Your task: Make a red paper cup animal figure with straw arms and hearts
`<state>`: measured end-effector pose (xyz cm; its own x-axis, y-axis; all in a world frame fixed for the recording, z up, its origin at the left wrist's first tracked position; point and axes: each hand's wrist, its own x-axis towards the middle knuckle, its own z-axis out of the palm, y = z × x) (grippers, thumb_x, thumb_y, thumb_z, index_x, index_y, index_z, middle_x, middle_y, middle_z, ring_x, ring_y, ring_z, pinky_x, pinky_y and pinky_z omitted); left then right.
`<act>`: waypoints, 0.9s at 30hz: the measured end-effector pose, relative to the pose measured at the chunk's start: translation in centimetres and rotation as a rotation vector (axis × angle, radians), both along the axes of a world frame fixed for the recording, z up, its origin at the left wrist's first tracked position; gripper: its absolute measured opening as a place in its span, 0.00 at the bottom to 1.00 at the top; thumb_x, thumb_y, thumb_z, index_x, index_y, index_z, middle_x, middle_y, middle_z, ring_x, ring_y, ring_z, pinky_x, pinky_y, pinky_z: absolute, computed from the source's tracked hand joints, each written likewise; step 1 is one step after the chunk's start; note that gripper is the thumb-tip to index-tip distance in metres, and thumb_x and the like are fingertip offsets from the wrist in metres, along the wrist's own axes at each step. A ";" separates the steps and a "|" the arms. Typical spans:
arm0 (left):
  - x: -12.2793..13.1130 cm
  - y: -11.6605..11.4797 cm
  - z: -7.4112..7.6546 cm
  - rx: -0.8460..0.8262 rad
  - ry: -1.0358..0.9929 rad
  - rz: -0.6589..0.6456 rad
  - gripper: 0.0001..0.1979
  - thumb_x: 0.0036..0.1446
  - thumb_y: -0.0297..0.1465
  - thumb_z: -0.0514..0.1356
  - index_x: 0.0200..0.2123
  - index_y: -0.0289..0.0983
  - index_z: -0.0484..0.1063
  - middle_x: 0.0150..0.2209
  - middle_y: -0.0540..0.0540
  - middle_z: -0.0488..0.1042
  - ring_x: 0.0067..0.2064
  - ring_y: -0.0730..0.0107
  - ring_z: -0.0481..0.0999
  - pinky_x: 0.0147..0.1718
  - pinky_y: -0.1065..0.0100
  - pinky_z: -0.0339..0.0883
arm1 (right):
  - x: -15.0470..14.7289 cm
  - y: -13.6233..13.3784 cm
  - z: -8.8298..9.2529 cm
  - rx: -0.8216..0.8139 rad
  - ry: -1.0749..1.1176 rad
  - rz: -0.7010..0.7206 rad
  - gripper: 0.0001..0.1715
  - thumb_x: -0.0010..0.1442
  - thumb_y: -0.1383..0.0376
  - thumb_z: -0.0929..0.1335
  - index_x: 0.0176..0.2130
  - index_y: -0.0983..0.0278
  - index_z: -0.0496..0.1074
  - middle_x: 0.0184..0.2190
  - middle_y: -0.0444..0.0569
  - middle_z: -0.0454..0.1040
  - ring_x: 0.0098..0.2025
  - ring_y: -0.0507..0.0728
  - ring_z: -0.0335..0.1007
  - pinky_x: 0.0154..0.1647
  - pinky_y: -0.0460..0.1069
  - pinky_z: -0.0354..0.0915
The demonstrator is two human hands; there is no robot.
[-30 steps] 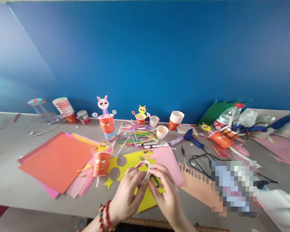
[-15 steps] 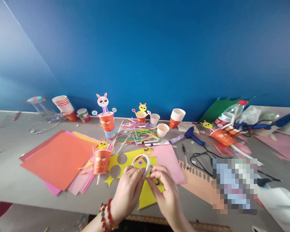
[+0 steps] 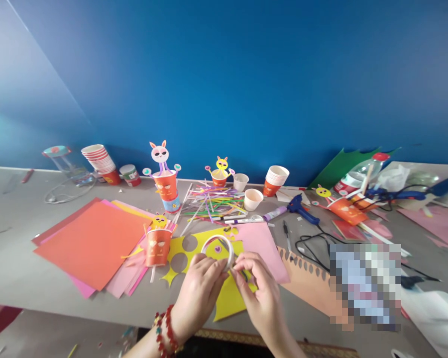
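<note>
My left hand [image 3: 202,283] is closed on a white roll of tape [image 3: 229,247], a thin ring that stands tilted above the yellow paper. Against the roll's right side, the thumb and forefinger of my right hand [image 3: 260,288] are pinched at its edge; whether a loose tape end is between them, I cannot tell. Beneath both hands lies the yellow sheet [image 3: 226,303] with round holes cut in it. A small pink-and-purple heart piece [image 3: 218,248] shows through the ring. To the left, a decorated orange paper cup [image 3: 158,248] carries a yellow animal face.
Stacked coloured paper [image 3: 89,243] lies at left. Behind are a rabbit-faced cup [image 3: 165,184], a pile of thin coloured sticks [image 3: 209,201] and white cups [image 3: 253,200]. A blue glue gun [image 3: 300,209] and black cables [image 3: 309,253] lie at right, near a bottle [image 3: 362,171].
The view has shifted slightly. My right fingertips have moved a little closer to the tape roll's edge, and the ring shows a bit wider. Both hands stay at the roll.
</note>
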<state>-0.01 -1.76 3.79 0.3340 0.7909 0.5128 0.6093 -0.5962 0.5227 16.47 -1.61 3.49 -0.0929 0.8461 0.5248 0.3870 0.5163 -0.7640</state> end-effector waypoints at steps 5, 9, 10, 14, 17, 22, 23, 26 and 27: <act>-0.1 0.2 0.2 -0.003 -0.004 0.010 0.07 0.68 0.25 0.51 0.45 0.35 0.69 0.30 0.46 0.74 0.30 0.66 0.70 0.39 0.61 0.65 | 0.1 0.3 -0.2 -0.003 -0.006 0.033 0.04 0.67 0.69 0.66 0.42 0.60 0.70 0.39 0.52 0.74 0.42 0.59 0.75 0.43 0.50 0.72; -0.3 0.1 0.6 -0.043 -0.018 -0.022 0.10 0.67 0.23 0.50 0.45 0.35 0.69 0.32 0.46 0.74 0.32 0.65 0.70 0.40 0.61 0.64 | 0.1 0.4 0.2 0.025 -0.033 0.048 0.06 0.66 0.71 0.66 0.36 0.60 0.69 0.36 0.50 0.73 0.41 0.58 0.74 0.43 0.50 0.72; -0.3 0.0 0.7 -0.057 -0.026 -0.025 0.10 0.67 0.22 0.50 0.45 0.35 0.70 0.32 0.45 0.74 0.33 0.65 0.70 0.40 0.61 0.64 | 0.1 0.4 0.2 0.029 -0.029 0.056 0.07 0.66 0.71 0.65 0.36 0.60 0.69 0.36 0.50 0.73 0.40 0.58 0.74 0.43 0.50 0.72; -0.4 -0.1 0.9 -0.085 -0.036 0.009 0.12 0.65 0.22 0.49 0.43 0.36 0.72 0.31 0.46 0.74 0.33 0.64 0.70 0.39 0.61 0.62 | 0.0 0.0 -0.2 0.016 -0.024 0.075 0.07 0.65 0.72 0.66 0.37 0.60 0.68 0.35 0.48 0.75 0.40 0.57 0.75 0.43 0.48 0.70; -0.5 0.1 1.1 -0.069 -0.030 0.026 0.12 0.65 0.22 0.50 0.41 0.35 0.72 0.31 0.46 0.73 0.32 0.64 0.69 0.39 0.61 0.61 | -0.2 -0.1 -0.6 -0.030 -0.026 0.045 0.06 0.65 0.71 0.67 0.38 0.59 0.68 0.34 0.46 0.75 0.37 0.56 0.75 0.41 0.47 0.70; -0.5 0.3 1.4 -0.056 0.009 0.039 0.11 0.64 0.23 0.51 0.39 0.36 0.73 0.29 0.47 0.72 0.32 0.64 0.68 0.39 0.60 0.60 | -0.3 -0.1 -0.7 -0.118 0.002 0.055 0.04 0.65 0.67 0.68 0.42 0.60 0.70 0.33 0.46 0.76 0.34 0.56 0.76 0.39 0.47 0.71; -0.5 0.2 1.4 -0.058 0.017 0.040 0.11 0.64 0.23 0.51 0.39 0.36 0.73 0.30 0.47 0.72 0.32 0.64 0.68 0.39 0.60 0.60 | -0.3 -0.1 -0.7 -0.133 0.004 0.055 0.03 0.65 0.66 0.69 0.42 0.60 0.70 0.33 0.46 0.76 0.34 0.56 0.76 0.38 0.47 0.71; -0.5 0.2 1.3 -0.055 0.026 0.045 0.12 0.64 0.23 0.50 0.39 0.36 0.73 0.29 0.47 0.71 0.32 0.64 0.68 0.39 0.60 0.59 | -0.2 0.1 -0.6 -0.183 0.010 0.072 0.02 0.65 0.64 0.69 0.39 0.61 0.71 0.32 0.47 0.76 0.34 0.56 0.75 0.38 0.47 0.70; -0.5 0.1 1.3 -0.050 0.025 0.048 0.12 0.64 0.22 0.50 0.39 0.36 0.73 0.29 0.47 0.71 0.32 0.64 0.68 0.39 0.60 0.59 | -0.2 0.2 -0.5 -0.209 0.026 0.087 0.04 0.66 0.63 0.68 0.38 0.61 0.71 0.31 0.47 0.76 0.34 0.56 0.75 0.38 0.47 0.70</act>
<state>-0.53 -1.62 5.09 0.3075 0.8307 0.4641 0.6495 -0.5397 0.5356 16.23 -1.37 2.95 -0.1590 0.9260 0.3425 0.3272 0.3767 -0.8666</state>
